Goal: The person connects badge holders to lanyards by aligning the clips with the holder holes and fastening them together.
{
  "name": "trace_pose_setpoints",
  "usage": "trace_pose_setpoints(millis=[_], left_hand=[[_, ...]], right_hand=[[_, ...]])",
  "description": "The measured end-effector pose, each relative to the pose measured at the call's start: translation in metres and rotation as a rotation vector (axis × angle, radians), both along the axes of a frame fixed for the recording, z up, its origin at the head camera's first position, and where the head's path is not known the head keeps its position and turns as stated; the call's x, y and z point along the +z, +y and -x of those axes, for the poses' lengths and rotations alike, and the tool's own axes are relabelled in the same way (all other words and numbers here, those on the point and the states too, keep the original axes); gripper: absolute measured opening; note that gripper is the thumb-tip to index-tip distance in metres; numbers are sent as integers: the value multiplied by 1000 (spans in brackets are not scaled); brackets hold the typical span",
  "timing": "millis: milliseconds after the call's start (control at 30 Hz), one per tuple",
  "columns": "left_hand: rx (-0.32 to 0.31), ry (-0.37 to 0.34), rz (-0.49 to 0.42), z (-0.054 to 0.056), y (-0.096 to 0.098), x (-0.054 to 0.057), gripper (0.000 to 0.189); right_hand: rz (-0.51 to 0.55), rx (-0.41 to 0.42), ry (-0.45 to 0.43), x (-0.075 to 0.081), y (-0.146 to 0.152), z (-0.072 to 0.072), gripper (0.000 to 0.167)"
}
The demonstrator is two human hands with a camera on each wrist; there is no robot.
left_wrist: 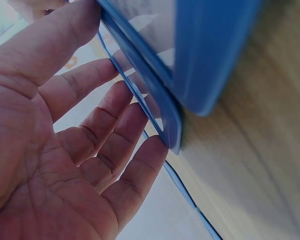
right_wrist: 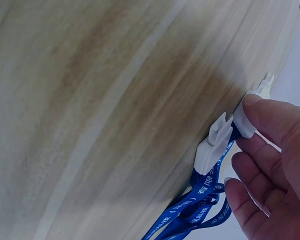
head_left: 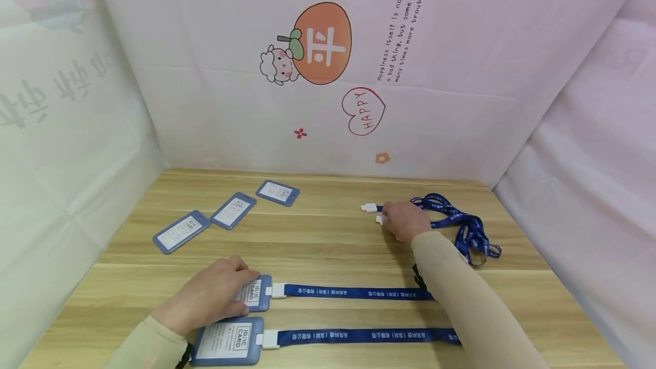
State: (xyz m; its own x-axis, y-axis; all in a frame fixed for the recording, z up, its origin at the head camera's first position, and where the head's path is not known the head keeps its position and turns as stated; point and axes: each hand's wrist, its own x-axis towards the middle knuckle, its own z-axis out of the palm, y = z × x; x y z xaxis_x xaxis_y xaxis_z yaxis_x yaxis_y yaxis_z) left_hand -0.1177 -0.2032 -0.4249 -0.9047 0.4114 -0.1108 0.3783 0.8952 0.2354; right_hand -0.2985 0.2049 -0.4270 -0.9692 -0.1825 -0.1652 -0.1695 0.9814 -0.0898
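Note:
My left hand [head_left: 210,295] grips a blue-framed ID card holder [head_left: 264,294] by its edges, the thumb on the near side and fingers on the far side. That holder joins a white clip [head_left: 278,290] on a blue lanyard [head_left: 353,292]. Just below it lies a second ID card holder [head_left: 230,341], clipped to another blue lanyard [head_left: 359,336]. Over at the right, my right hand [head_left: 408,221] pinches a white lanyard clip [right_wrist: 244,120] between thumb and index finger. Beside it is another white clip [right_wrist: 213,147], its blue strap running into the bunch.
Three loose ID card holders, one far [head_left: 278,192], one middle [head_left: 233,210] and one near [head_left: 181,232], lie at the back left of the wooden table [head_left: 318,244]. Bunched blue lanyards [head_left: 446,209] with a metal ring lie at the right. Printed cloth [head_left: 230,113] walls the back and sides.

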Motion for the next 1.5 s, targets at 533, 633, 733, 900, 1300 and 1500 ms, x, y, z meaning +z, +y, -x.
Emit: trace_pose_setpoints(millis=[533,633,733,900,1300,1500], left_hand=[[-7,2,4,-3,-2,-2,60],[-8,2,1,-3,-2,-2,60],[-5,0,1,-3,-2,-2,60],[0,-9,4,-3,-2,-2,60],[-14,-19,-2,0,0,0,60],[-29,-7,-1,1,1,1,60]], right_hand=[[12,29,37,-11,3,-4,18],[52,26,37,-10,6,-5,15],[107,29,57,-4,10,-6,17],[194,20,118,10,18,-9,24],[343,-46,164,42,38,-24,41],[417,-46,175,50,56,-33,49]])
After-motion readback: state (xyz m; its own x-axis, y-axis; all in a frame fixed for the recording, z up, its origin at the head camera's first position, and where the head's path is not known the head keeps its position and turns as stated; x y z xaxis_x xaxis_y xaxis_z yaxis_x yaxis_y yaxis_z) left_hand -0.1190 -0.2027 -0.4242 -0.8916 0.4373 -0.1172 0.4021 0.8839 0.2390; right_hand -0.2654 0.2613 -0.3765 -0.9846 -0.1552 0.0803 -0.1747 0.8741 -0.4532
